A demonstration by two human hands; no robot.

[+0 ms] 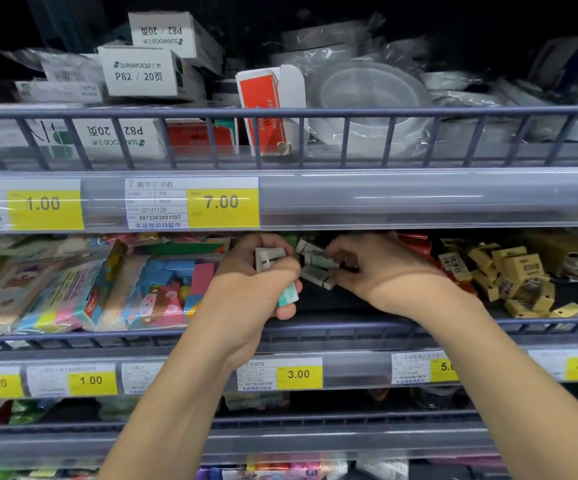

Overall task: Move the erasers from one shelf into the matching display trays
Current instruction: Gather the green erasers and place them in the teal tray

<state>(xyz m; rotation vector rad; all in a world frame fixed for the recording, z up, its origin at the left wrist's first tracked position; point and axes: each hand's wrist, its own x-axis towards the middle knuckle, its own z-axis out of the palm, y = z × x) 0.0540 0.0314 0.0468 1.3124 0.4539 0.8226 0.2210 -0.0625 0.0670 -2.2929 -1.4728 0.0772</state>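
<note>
Head view: the left hand (263,271) clutches gathered erasers (270,259); the right hand (367,268), nearer, pinches at loose white erasers (317,268) lying just left of its fingertips

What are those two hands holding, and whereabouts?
Left hand grips several erasers around their sides. Right hand reaches into loose erasers; its hold cannot be told.

Small white sleeved rectangular erasers (316,268) sit in a loose jumble mid-shelf, tilted every which way, some touching each other. Left hand (256,271) grips a couple more: one white eraser w/ a dark stripe (269,258) up top, and a teal-and-white wrapped eraser (287,294) poking out below the fingers. Right hand's (377,271) fingers are in the pile.
</note>
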